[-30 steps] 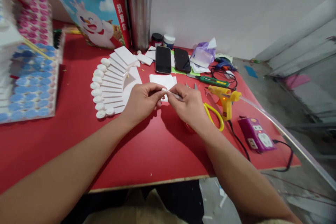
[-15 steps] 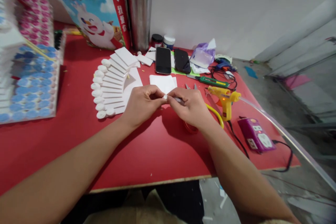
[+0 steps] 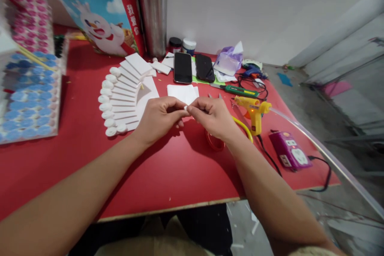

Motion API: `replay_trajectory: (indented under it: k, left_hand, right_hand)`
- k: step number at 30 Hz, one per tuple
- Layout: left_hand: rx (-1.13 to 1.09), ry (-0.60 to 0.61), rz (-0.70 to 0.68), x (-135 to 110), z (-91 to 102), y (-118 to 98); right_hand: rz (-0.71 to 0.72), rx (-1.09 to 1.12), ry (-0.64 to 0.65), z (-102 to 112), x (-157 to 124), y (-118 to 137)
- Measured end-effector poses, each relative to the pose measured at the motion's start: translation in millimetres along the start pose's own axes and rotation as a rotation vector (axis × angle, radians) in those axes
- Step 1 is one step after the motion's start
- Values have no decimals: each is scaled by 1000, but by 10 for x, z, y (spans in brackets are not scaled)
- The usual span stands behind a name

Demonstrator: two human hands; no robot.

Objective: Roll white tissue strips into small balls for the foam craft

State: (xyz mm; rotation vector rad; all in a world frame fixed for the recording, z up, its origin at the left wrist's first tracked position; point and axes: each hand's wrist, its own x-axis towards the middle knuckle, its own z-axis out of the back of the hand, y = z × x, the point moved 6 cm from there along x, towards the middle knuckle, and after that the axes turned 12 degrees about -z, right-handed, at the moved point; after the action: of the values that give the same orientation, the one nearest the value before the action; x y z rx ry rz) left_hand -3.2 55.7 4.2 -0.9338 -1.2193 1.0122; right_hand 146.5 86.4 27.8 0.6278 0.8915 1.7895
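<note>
Over the middle of the red table, my left hand (image 3: 160, 118) and my right hand (image 3: 211, 118) meet at the fingertips. Both pinch a small white piece (image 3: 185, 108), mostly covered by the fingers; its exact kind is too small to make out. Just beyond the fingertips lie white sheets (image 3: 181, 93). Left of my left hand, white strips (image 3: 124, 98) fan out on a white board (image 3: 149, 93), with white rolled coils (image 3: 105, 91) along their outer ends. Scissors with red and yellow handles (image 3: 244, 127) lie partly under my right hand.
A yellow glue gun (image 3: 254, 112) and purple power socket (image 3: 291, 150) with cords stand at the right. Behind are phones (image 3: 183, 68), a green-handled tool (image 3: 241, 91), a tissue pack (image 3: 228, 62) and a steel flask (image 3: 153, 18). Trays of blue coils (image 3: 33, 100) stand left.
The view has shifted slightly, so most things sit a little further left. Both hands stay together at the fingertips; the white piece shows less, and the left hand's lower fingers show more.
</note>
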Motion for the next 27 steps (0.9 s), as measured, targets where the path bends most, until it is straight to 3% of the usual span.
replay_trajectory:
  k: [4, 7, 10, 12, 15, 20, 23, 27]
  left_hand:
    - [-41, 26, -1, 37, -24, 18]
    - [78, -1, -151, 81, 23, -12]
    - [202, -53, -320, 104, 78, -60]
    - [226, -63, -350, 113, 96, -60]
    - [190, -35, -277, 115, 92, -22]
    - [18, 56, -34, 72, 12, 81]
    - [-80, 59, -6, 55, -42, 95]
    - [-214, -1, 60, 28, -98, 159]
  right_hand:
    - [-21, 75, -57, -10, 1, -17]
    - [-48, 140, -70, -31, 2, -22]
    - [-267, 422, 65, -101, 34, -140]
    - [-435, 637, 196, -157, 44, -220]
    - [-524, 781, 291, -152, 55, -260]
    - [-483, 752, 285, -118, 59, -256]
    - [-454, 680, 210, -116, 60, -249]
    - [-292, 409, -12, -48, 36, -145]
